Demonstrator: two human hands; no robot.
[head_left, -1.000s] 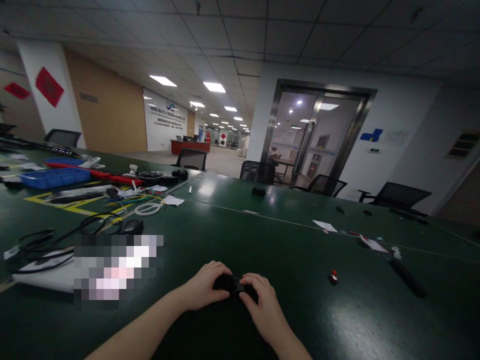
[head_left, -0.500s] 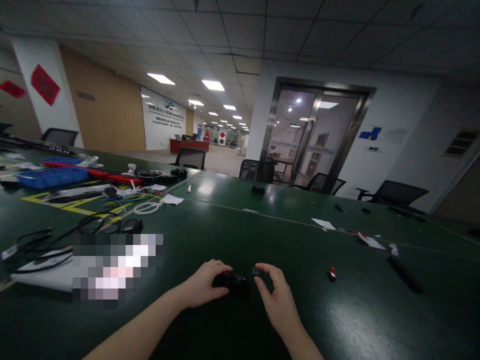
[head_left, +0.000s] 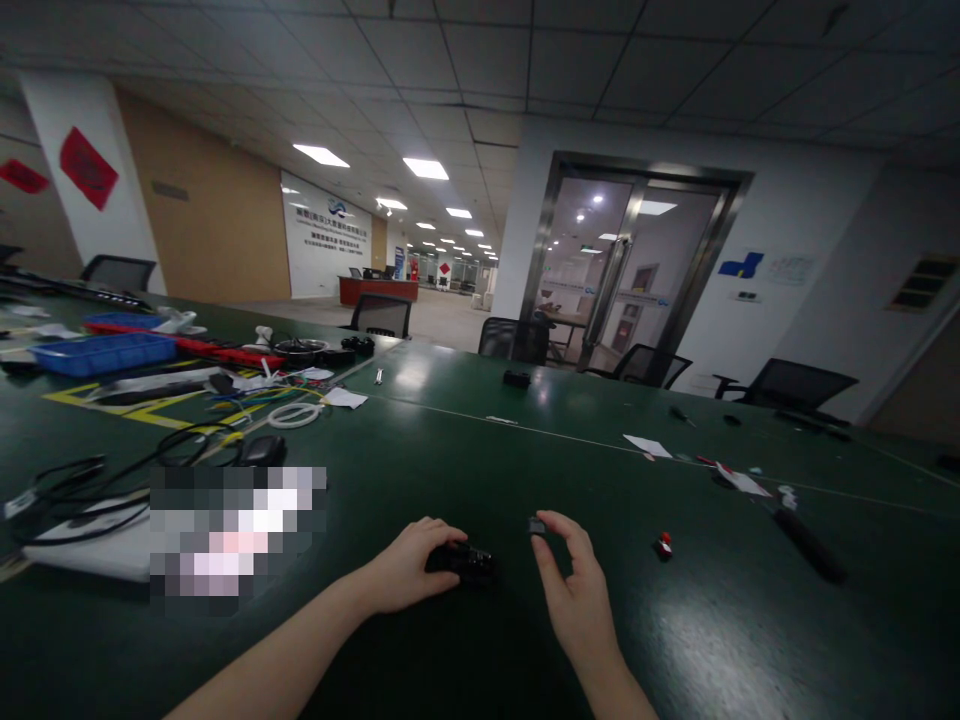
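Observation:
My left hand (head_left: 409,565) is closed around the left end of a glossy black object (head_left: 474,562), long and low, resting on the green table; its exact kind is too dark to make out. Between the thumb and forefinger of my right hand (head_left: 576,580) is a small dark, flat square piece (head_left: 535,527). That piece is held up to the right of the black object, with a gap between them. To the right of my right hand lies a small red and white item (head_left: 664,546).
At left, a laptop-like white slab (head_left: 90,545), partly blurred out, lies near black cables and a computer mouse (head_left: 262,452). Farther back are a blue tray (head_left: 105,353) and a white cable coil (head_left: 294,415). A black-handled tool (head_left: 808,545) and paper (head_left: 647,446) lie at right.
My right hand has moved right and slightly away from me with the small square piece, widening the gap to the black object. My left hand has stayed in place.

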